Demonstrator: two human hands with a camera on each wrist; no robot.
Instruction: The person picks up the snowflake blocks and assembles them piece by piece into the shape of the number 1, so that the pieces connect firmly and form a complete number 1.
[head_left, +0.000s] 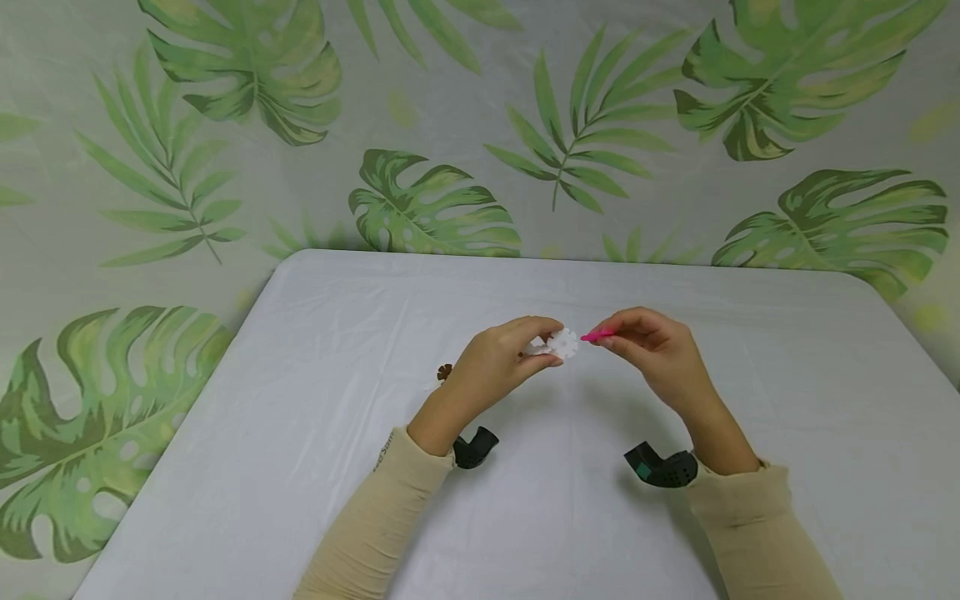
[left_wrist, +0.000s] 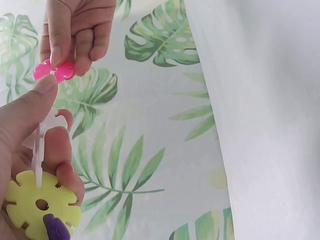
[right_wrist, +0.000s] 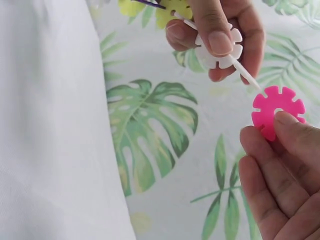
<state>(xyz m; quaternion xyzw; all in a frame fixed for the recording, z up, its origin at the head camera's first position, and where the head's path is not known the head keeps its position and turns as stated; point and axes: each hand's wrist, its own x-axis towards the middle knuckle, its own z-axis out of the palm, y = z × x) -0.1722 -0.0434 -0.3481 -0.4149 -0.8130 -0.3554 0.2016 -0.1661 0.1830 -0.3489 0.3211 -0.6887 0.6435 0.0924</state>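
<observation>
Over the middle of the table my left hand (head_left: 487, 367) grips white notched plastic discs (head_left: 564, 342) between thumb and fingers. Joined to them, in the left wrist view, is a yellow notched disc (left_wrist: 25, 192) with a purple piece (left_wrist: 57, 227) at its edge. My right hand (head_left: 656, 350) pinches a bright pink notched disc (right_wrist: 267, 102) by its rim. Pink and white edges stand close together, and I cannot tell whether they touch. Behind my left wrist shows a brown notched disc (head_left: 445, 372); its attachment is hidden.
A white cloth covers the table (head_left: 300, 400), whose back edge meets a leaf-printed backdrop (head_left: 427, 200). Black wrist-worn devices (head_left: 476, 448) jut inward from both sleeves. More yellow and purple pieces (right_wrist: 131, 7) show at the top of the right wrist view.
</observation>
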